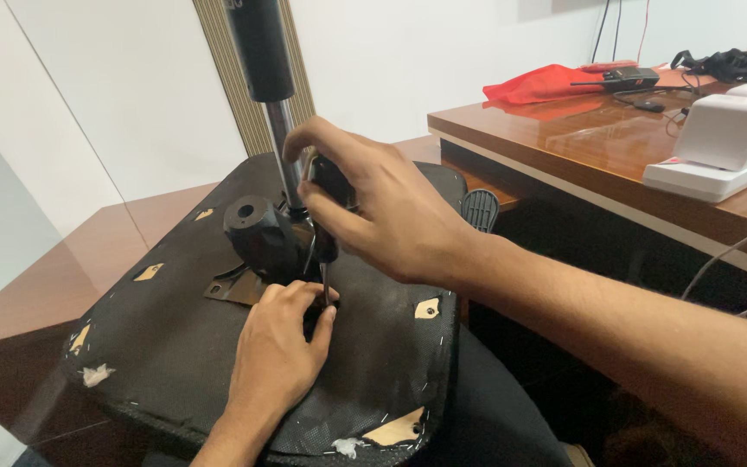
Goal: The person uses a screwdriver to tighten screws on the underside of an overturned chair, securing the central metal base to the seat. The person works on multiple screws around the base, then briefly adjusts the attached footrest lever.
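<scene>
Right now the upturned black fabric-covered chair seat (pixel 175 346) lies bottom-up on a glossy brown wooden desk (pixel 36 294), its far edge toward the white wall. Near the middle of the seat's underside sits a black metal tilt mechanism (pixel 257 233), from which a chrome gas-lift column with a black upper sleeve (pixel 270 78) rises upright.

The right hand (pixel 391 216) is curled around the black handle of a screwdriver (pixel 328 207), thumb and fingers wrapped tight, the tool held upright with its thin metal shaft pointing down at the mounting plate just beside the mechanism's near edge. The left hand (pixel 278 355) lies on the fabric below it, fingers drawn together and pinching at the shaft's tip (what sits under the fingertips is hidden).

A black ribbed lever paddle (pixel 480 210) shows past the seat's right edge, behind the right wrist. Torn patches along the seat's edges bare pale wood.

On a 2nd, higher wooden desk (pixel 564 130) at the right lie a red cloth (pixel 538 84), a small black device (pixel 624 79), a tangle of black straps (pixel 724 62) and a white boxy device (pixel 724 143).
</scene>
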